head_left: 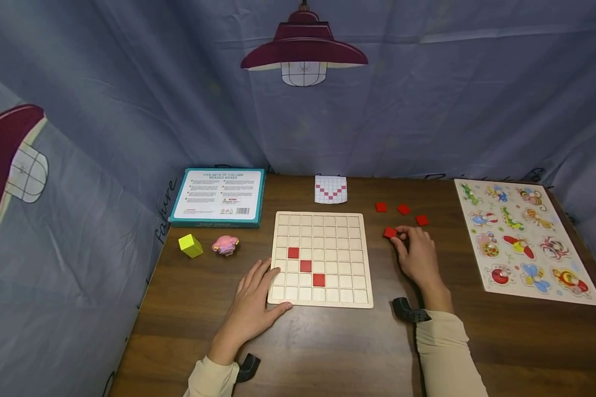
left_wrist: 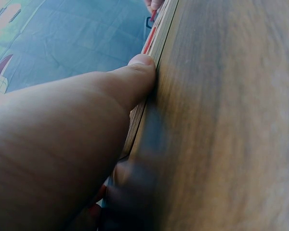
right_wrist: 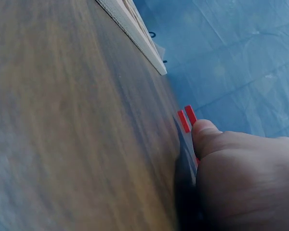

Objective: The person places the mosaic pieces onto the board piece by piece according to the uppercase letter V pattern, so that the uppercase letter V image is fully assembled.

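Note:
A wooden grid board [head_left: 345,296] lies on the table, with three red square tiles in a diagonal line in its cells, the middle one [head_left: 305,266] among them. My left hand [head_left: 250,300] rests at the board's near left corner, fingers extended along the left edge and thumb [left_wrist: 142,72] at the near edge. To the right of the board, my right hand [head_left: 419,256] pinches a red tile [head_left: 389,232] between thumb and fingers. In the right wrist view that tile [right_wrist: 190,114] shows at the thumb tip. Three more loose tiles, including a far one [head_left: 381,207], lie beyond this hand.
Behind the board lies a pattern card [head_left: 330,190] with a red V. A teal-edged box [head_left: 218,198], a yellow-green block [head_left: 191,246] and a pink toy [head_left: 225,245] are at the left. An insect puzzle board [head_left: 526,240] lies at the right. Curtains [head_left: 402,121] surround the table.

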Demonstrator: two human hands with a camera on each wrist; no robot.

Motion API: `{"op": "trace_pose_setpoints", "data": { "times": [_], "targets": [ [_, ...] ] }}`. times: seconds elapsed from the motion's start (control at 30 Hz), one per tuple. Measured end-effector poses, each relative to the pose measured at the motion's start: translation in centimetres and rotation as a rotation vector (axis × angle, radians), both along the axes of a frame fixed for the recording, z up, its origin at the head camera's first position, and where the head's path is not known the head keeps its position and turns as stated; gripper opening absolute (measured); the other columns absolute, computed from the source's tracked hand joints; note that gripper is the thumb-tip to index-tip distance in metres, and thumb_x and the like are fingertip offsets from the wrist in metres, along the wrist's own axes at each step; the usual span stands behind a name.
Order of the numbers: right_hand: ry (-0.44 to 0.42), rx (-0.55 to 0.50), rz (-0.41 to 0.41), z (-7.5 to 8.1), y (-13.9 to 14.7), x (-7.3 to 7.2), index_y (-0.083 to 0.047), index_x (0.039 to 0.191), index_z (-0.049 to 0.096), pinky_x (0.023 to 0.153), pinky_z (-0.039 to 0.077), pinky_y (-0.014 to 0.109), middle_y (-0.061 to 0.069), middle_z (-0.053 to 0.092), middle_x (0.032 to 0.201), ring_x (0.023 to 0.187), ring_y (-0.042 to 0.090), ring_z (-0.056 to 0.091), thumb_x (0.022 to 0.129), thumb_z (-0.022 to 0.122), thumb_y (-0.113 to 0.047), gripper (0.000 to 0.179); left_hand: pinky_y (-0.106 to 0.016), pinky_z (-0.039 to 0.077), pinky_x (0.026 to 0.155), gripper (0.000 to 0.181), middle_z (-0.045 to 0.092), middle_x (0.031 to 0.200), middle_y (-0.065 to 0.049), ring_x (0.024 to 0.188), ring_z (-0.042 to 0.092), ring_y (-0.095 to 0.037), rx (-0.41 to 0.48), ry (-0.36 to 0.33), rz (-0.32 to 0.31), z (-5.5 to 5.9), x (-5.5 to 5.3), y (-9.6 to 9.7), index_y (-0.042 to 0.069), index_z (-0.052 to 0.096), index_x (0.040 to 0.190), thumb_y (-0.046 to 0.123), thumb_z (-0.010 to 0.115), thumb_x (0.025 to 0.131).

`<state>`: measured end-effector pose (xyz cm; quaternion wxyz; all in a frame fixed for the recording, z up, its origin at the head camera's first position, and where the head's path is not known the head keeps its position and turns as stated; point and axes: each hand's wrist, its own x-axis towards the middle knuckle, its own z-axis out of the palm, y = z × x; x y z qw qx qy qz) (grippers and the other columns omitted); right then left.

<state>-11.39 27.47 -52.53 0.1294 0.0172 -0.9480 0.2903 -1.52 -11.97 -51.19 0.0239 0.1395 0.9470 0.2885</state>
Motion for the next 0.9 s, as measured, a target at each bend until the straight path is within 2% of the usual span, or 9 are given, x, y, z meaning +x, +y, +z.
{"op": "trace_pose_setpoints", "data": {
  "times": [0.23,0.4,0.73,0.9],
  "targets": [
    [0.010,-0.026,0.044,0.2,-0.6,-0.1,0.007,0.117,0.062,0.088,0.038,0.053,0.021,0.058,0.097,0.095,0.039,0.051,0.097,0.068,-0.010,0.027,-0.063,0.026,0.120,0.081,0.033,0.165,-0.011,0.155,0.025,-0.035,0.014,-0.013,-0.002,0.0,0.0,0.1,0.014,0.047,0.150,0.053,0.077,0.085],
    [0.037,-0.037,0.081,0.4,-1.6,-0.3,0.007,0.115,0.062,0.087,0.038,0.050,0.019,0.058,0.095,0.094,0.037,0.051,0.096,0.070,-0.009,0.027,-0.063,0.025,0.120,0.082,0.033,0.165,-0.012,0.155,0.025,-0.036,0.026,-0.015,0.000,0.0,-0.1,0.1,0.014,0.047,0.150,0.052,0.078,0.085],
    [-0.011,-0.069,0.149,1.9,-5.5,-0.1,0.004,0.117,0.065,0.086,0.039,0.046,0.016,0.060,0.096,0.094,0.033,0.050,0.095,0.072,-0.013,0.030,-0.063,0.026,0.120,0.080,0.033,0.165,-0.012,0.155,0.026,-0.035,0.028,-0.015,0.004,0.2,0.0,0.1,0.014,0.048,0.149,0.050,0.079,0.085],
    [-0.023,-0.040,0.203,3.2,-7.0,-0.2,0.001,0.116,0.067,0.087,0.040,0.047,0.012,0.061,0.094,0.095,0.030,0.051,0.095,0.073,-0.016,0.028,-0.063,0.025,0.120,0.081,0.033,0.165,-0.012,0.155,0.025,-0.035,0.030,-0.024,0.004,0.2,0.0,0.1,0.013,0.047,0.150,0.050,0.078,0.085]
  ]
}}
